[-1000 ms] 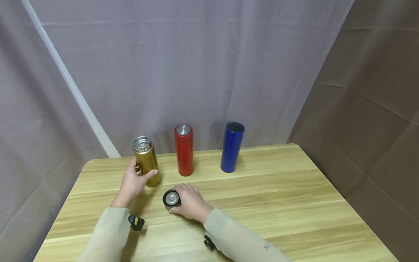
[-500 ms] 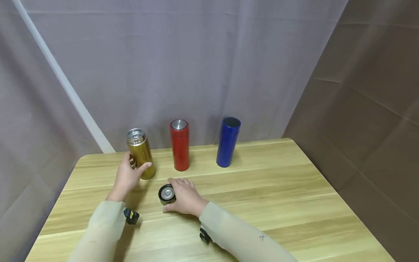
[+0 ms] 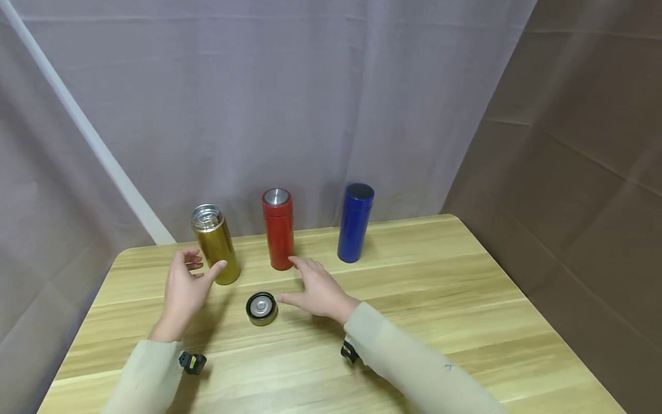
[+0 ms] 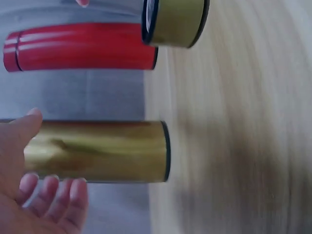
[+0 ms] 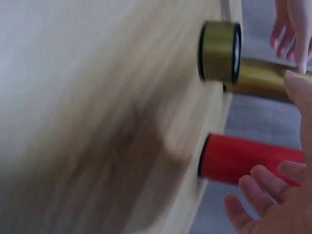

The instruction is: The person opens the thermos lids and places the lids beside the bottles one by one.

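Observation:
A gold thermos (image 3: 217, 250) stands upright without its lid, its silver mouth showing, at the left of the table. My left hand (image 3: 185, 287) is beside it, thumb and fingers spread; in the left wrist view the hand (image 4: 36, 185) has a gap around the gold body. The gold lid (image 3: 261, 313) lies upside down on the wood, its steel inner side up. Just right of the lid, my right hand (image 3: 320, 290) is spread and holds nothing, its fingertips overlapping the base of a capped red thermos (image 3: 279, 236) in the head view.
A blue thermos (image 3: 355, 224) with a dark top stands upright to the right of the red one. The wooden table (image 3: 439, 276) ends at grey curtains (image 3: 289, 103) behind and brown cloth (image 3: 584, 172) at the right.
My right hand has let go of the gold lid and moved right and toward the red thermos. My left hand has loosened from the gold thermos and drawn back slightly. The head view has shifted.

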`<state>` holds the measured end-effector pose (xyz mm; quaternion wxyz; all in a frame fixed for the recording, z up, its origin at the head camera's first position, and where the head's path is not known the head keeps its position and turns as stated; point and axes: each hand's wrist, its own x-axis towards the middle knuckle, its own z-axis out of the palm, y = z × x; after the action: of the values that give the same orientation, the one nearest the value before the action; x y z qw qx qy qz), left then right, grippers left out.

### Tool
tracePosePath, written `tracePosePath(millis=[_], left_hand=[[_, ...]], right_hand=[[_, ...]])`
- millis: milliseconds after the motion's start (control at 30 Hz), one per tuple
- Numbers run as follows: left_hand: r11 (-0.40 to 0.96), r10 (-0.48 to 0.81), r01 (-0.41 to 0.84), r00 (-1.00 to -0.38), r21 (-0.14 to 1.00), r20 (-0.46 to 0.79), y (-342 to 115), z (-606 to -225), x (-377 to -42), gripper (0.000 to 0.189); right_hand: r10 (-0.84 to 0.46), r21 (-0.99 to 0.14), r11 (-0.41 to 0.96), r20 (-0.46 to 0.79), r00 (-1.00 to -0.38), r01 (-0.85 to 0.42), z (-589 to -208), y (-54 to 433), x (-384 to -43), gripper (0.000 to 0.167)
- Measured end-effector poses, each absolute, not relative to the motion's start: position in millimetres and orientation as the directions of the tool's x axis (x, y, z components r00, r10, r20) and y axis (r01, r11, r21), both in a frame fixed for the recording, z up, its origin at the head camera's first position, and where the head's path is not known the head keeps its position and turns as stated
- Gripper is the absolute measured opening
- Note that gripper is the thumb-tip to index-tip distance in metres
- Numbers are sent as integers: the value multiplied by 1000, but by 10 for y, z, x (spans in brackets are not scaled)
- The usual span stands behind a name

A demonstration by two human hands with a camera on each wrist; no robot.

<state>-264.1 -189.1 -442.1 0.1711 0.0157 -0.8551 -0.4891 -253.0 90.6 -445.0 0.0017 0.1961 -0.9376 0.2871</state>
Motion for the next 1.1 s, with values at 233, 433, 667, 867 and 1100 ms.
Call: tracePosePath(millis=[233, 433, 667, 867, 1100], left_hand=[[502, -83, 264, -933, 823, 350, -1738, -4304, -2505, 54], [483, -11, 308, -934, 819, 358, -1607, -4270, -2509, 56], [464, 32, 308, -943, 831, 332, -1485, -4285, -2561, 55], [430, 71, 310, -948, 848, 311, -1308, -4323, -2713, 56], [436, 120, 306, -952, 846, 282, -1132, -4338, -2922, 75]], right_hand=[[-324, -558, 748, 164, -932, -358, -4287, 1126, -2667, 89], [-301, -567, 741, 200, -932, -361, -4132, 1219, -2738, 89], [-306, -533, 752, 239, -922, -388, -4004, 1273, -2822, 80], [-304, -549, 728, 279, -911, -411, -3859, 1250, -2932, 78], [-247, -627, 688, 270, -931, -365, -3692, 1090, -3064, 77]])
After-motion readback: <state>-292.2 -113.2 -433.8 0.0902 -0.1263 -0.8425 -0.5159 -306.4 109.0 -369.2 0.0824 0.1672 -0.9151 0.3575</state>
